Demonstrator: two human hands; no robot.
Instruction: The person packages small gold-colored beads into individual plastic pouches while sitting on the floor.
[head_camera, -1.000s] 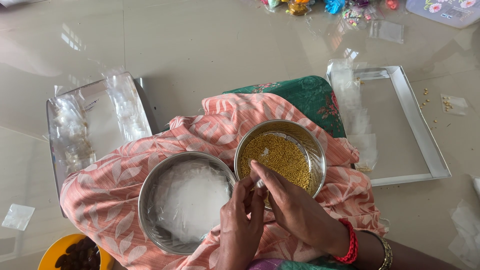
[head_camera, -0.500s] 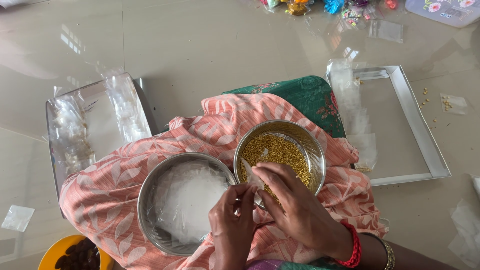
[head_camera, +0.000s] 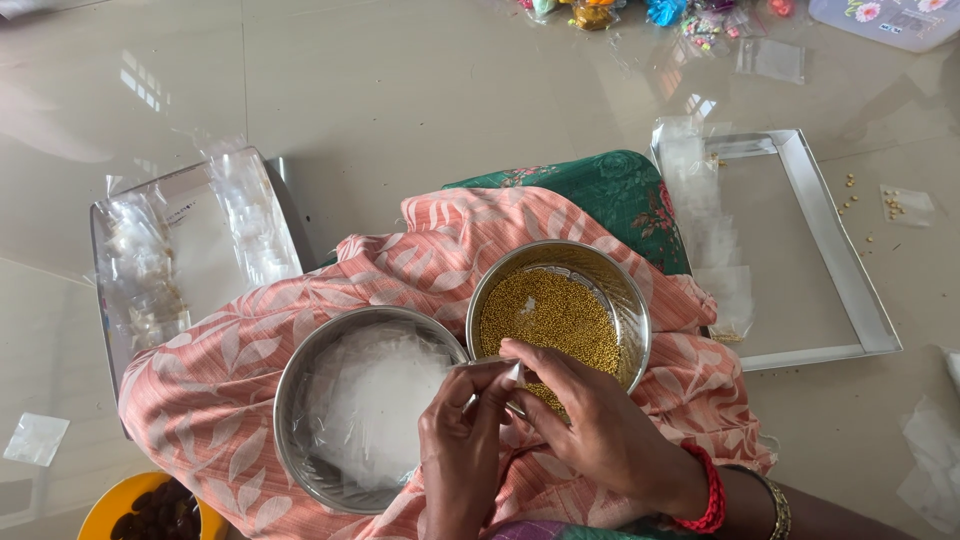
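Here, both hands' fingers (head_camera: 515, 375) pinching perhaps a clear packet (head_camera: 497, 377), beside bead bowl (head_camera: 558, 312)

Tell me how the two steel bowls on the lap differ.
The right bowl holds small golden beads, while the left bowl holds clear plastic pouches. The left bowl looks a little wider and lies nearer the person; the right bowl lies farther out. The right hand reaches over the right bowl's rim, and the left hand is beside the left bowl's edge. Both are round, shiny metal and rest on the pink leaf-print cloth.
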